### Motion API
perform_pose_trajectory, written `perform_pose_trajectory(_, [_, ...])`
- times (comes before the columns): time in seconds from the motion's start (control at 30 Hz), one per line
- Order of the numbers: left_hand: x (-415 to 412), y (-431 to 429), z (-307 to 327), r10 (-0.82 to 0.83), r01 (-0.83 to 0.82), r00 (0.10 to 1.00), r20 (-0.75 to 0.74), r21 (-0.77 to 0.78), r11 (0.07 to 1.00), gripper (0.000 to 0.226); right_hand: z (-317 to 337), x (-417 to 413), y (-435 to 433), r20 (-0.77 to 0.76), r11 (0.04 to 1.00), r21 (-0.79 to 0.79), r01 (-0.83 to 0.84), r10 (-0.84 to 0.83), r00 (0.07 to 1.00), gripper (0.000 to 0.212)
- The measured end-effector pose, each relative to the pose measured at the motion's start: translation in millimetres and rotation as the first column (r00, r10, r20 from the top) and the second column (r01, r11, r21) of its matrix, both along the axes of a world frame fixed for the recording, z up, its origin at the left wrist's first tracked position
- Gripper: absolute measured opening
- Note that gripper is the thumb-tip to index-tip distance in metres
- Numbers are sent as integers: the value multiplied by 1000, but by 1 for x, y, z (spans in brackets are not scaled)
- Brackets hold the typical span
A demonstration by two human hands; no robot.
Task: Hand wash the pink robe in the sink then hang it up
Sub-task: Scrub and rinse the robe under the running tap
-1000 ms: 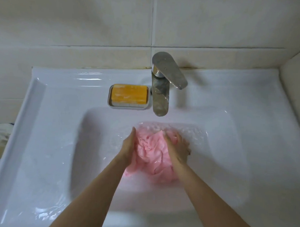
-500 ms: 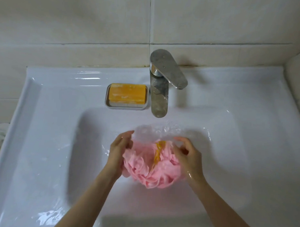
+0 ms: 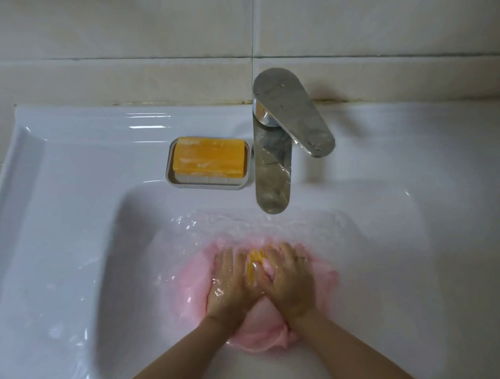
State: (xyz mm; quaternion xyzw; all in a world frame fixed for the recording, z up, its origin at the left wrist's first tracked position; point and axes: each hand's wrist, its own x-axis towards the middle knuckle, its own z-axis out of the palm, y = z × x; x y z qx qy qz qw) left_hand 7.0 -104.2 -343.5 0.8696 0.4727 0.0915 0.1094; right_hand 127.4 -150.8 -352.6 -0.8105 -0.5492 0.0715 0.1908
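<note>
The pink robe (image 3: 193, 275) lies bunched and mostly under water in the basin of the white sink (image 3: 57, 239). A small yellow patch (image 3: 252, 264) of it shows between my hands. My left hand (image 3: 228, 282) presses down on the robe's left half with fairly straight fingers. My right hand (image 3: 292, 284) lies beside it, slightly over it, with fingers curled into the fabric. Water ripples around both hands.
A steel faucet (image 3: 272, 161) stands at the back of the basin, its spout just beyond my hands. Left of it an orange soap bar (image 3: 209, 156) sits in a grey dish (image 3: 206, 184). Tiled wall rises behind the sink.
My hands held the bunched robe up above the water half a second ago. Now they have come together and pushed it down under the water, where it has spread out.
</note>
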Motion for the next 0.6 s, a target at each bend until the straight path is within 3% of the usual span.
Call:
perform_pose_trajectory(0.1, [-3,6,-14,-19,-23,992,-128,-320,947,46,-4,2,16,28,996,73,44,-46,999,22])
perform_pose_trajectory(0.13, [-7,8,-21,-21,-4,998,-63,-362,932,40,-7,2,20,30,996,68,49,-52,998,20])
perform_pose_trajectory(0.17, [-4,14,-20,-15,-9,998,-63,-364,931,34,-10,2,24,49,996,72,56,-59,997,21])
perform_pose_trajectory(0.23, [1,21,-18,-152,105,985,-88,-396,912,41,-14,3,33,79,993,76,86,-92,993,30])
perform_pose_trajectory(0.27, [9,23,-19,-196,132,960,-202,-291,947,43,-15,5,37,94,993,54,109,-114,989,35])
perform_pose_trajectory(0.3, [13,29,-13,-238,147,930,-280,-310,939,43,-17,6,42,130,992,37,123,-127,983,35])
perform_pose_trajectory(0.33, [13,36,-12,-329,261,872,-363,-225,939,44,-17,7,46,161,991,18,130,-131,978,32])
perform_pose_trajectory(0.37, [13,38,-7,-390,280,860,-329,-334,900,47,-16,7,49,177,994,-1,112,-110,978,26])
perform_pose_trajectory(0.4, [15,43,-3,-385,282,875,-296,-335,899,45,-9,6,52,146,992,-67,108,-98,984,23])
perform_pose_trajectory(0.47, [20,55,21,-277,195,929,-247,-312,930,28,15,6,59,7,959,-251,130,-132,991,23])
perform_pose_trajectory(0.5, [22,65,27,-220,120,953,-211,-403,907,22,28,8,64,-84,924,-343,169,-209,974,28])
perform_pose_trajectory(0.53, [18,74,34,-129,30,982,-139,-556,830,25,40,13,69,-230,890,-417,186,-301,926,34])
perform_pose_trajectory(0.6, [11,89,50,141,-17,988,66,-854,520,39,64,28,70,-567,838,-509,199,-500,655,38])
